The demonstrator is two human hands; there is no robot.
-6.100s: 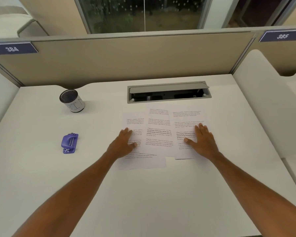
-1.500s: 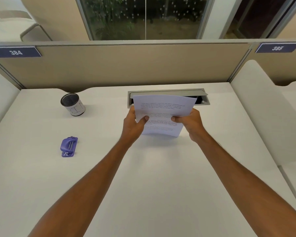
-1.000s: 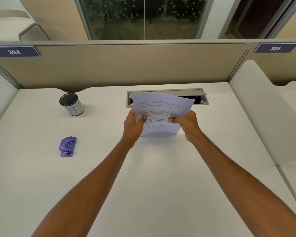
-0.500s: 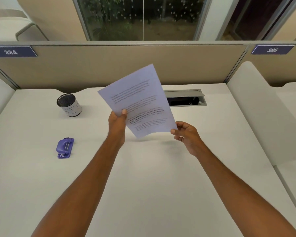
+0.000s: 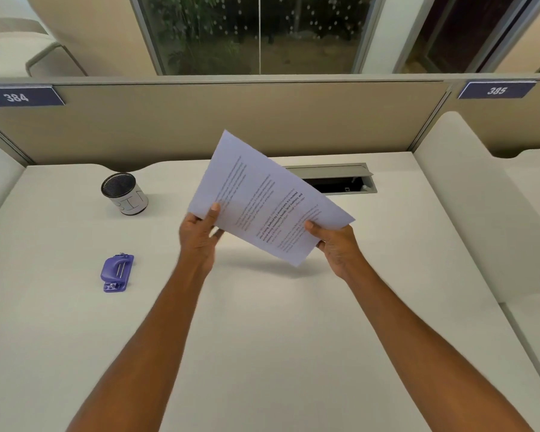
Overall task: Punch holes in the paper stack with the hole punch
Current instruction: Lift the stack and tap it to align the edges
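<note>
- The person is holding the paper stack (image 5: 262, 198) up in the air over the desk (image 5: 262, 338), so this looks like the getting-ready step, before any punching.
- The stack is tilting, with one corner pointing up toward the divider wall (image 5: 200, 126) and one corner pointing down near the desk.
- The left hand (image 5: 200, 235) is pinching the stack at its left corner, with the thumb on top of the page and the fingers curling under it.
- The right hand (image 5: 332, 241) is gripping the stack at its lower right edge, thumb on top and fingers underneath.
- Both hands are closing tight on the paper, not hanging open.
- The hole punch (image 5: 117, 272) is sitting on the desk to the left, well apart from both hands, and nobody is touching it.
- A little bin cup (image 5: 124, 193) is standing farther back on the left, and a cable slot (image 5: 340, 179) is lying open behind the paper.
- No holes are showing in the paper, so I think the punching is not done yet.
- Next, I think the sheets are needing to be lined up even, then one edge is needing to slide into the punch.
- One hand would need to let go and reach left for the punch, while the other is keeping the sheets from slipping apart.
</note>
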